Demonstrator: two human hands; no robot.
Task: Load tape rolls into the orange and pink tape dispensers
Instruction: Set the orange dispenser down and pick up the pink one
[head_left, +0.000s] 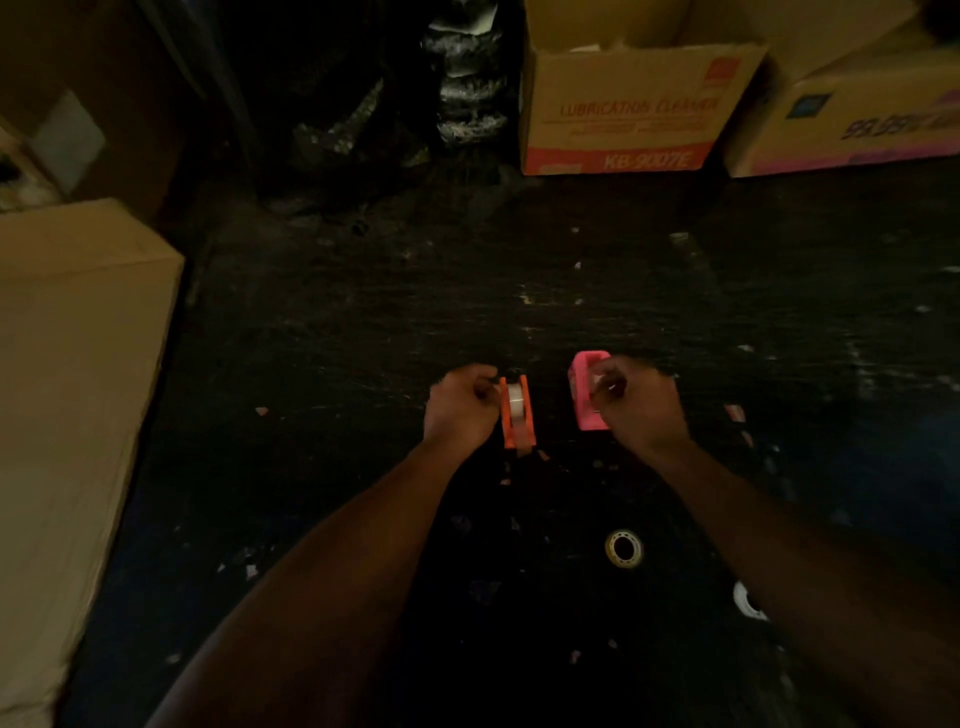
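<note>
An orange tape dispenser (518, 415) stands on the dark floor with a clear tape roll (515, 399) seated inside it. My left hand (461, 408) is curled against its left side, fingers closed on its edge. To the right stands a pink tape dispenser (587, 389). My right hand (636, 402) is closed over its right side and top, hiding what lies inside; whether it pinches a roll I cannot tell. A loose yellowish tape roll (623, 548) lies on the floor nearer me, and a white roll (748, 601) shows partly behind my right forearm.
A tall cardboard box (78, 364) stands at the left. An open "Lubrication Cleaner" carton (634, 104) and another carton (852, 119) sit at the back right. Dark bags (467, 88) are piled at the back centre. Paper scraps litter the floor.
</note>
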